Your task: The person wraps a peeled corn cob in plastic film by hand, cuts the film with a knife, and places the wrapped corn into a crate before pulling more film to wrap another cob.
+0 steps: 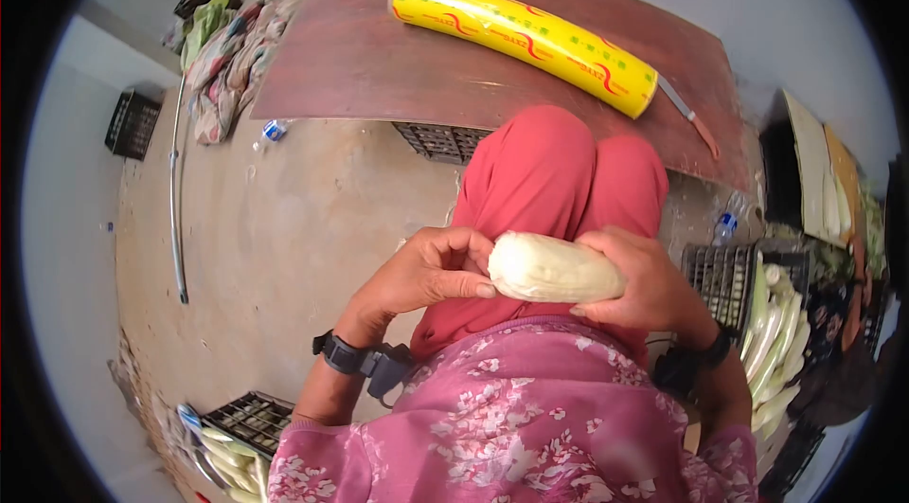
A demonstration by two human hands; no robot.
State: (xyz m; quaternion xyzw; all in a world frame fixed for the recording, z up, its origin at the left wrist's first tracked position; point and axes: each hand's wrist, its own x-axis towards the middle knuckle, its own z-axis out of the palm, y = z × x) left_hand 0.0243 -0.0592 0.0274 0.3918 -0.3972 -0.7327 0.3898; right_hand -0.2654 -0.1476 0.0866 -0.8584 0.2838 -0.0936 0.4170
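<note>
A pale, smooth, elongated vegetable that looks like a trimmed napa cabbage point(554, 268) lies crosswise above my lap, its blunt base end facing left. My right hand point(639, 280) is wrapped round its right end, thumb above and fingers below. At the base end, my left hand point(440, 266) has thumb and forefinger curled against the cabbage; the other fingers are partly hidden. Beyond my knees, a long roll of yellow printed plastic film point(521, 41) lies on the reddish-brown board point(341, 67). A knife point(691, 119) with an orange-red handle lies by the roll's right end.
A black crate point(440, 141) shows under the board. On my right, another crate point(715, 280) stands near long pale vegetables point(776, 332); more vegetables point(232, 460) lie at lower left beside a black crate point(251, 418). A metal pole point(177, 209) and crumpled cloth point(222, 77) lie left.
</note>
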